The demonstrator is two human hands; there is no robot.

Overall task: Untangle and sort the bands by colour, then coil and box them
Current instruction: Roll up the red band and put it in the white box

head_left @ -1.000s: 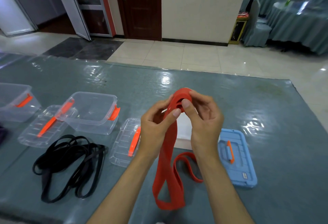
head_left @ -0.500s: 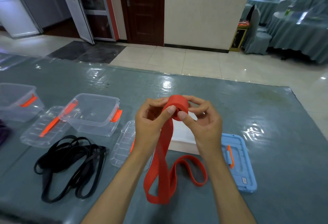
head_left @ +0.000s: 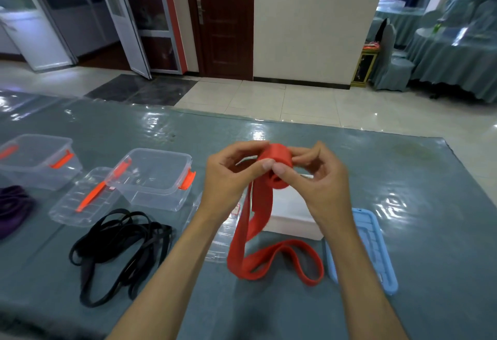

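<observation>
- Coiling is judged to be the step in hand: a red band (head_left: pixel 277 168) is being rolled into a tight coil held above the table (head_left: pixel 403 178).
- The coil is pinched from one side by the left hand (head_left: pixel 231 175), thumb and fingers curled round it; the other side is pinched by the right hand (head_left: pixel 320 181), thumb on the near face.
- The unrolled length of the red band hangs down from the coil, and its tail loop lies flat on the table between the forearms.
- A white box (head_left: pixel 293 213) is seen just behind the hanging length, partly hidden; a blue lid (head_left: pixel 373 253) lies beside it on the right.
- Black bands (head_left: pixel 118 248) lie in a loose heap to the left, not yet coiled; purple bands (head_left: pixel 13 207) sit at the far left edge.
- Two clear boxes (head_left: pixel 156 175) with orange latches stand open behind the black bands, a clear lid (head_left: pixel 80 199) leaning between them.
- Sorting by colour looks done; coiling appears barely half through for the red band alone.
- Next move, as judged: more turns are to be wound while tension is kept by both thumbs, so the coil is not let spring open; the tail must be drawn up off the table without twisting.
</observation>
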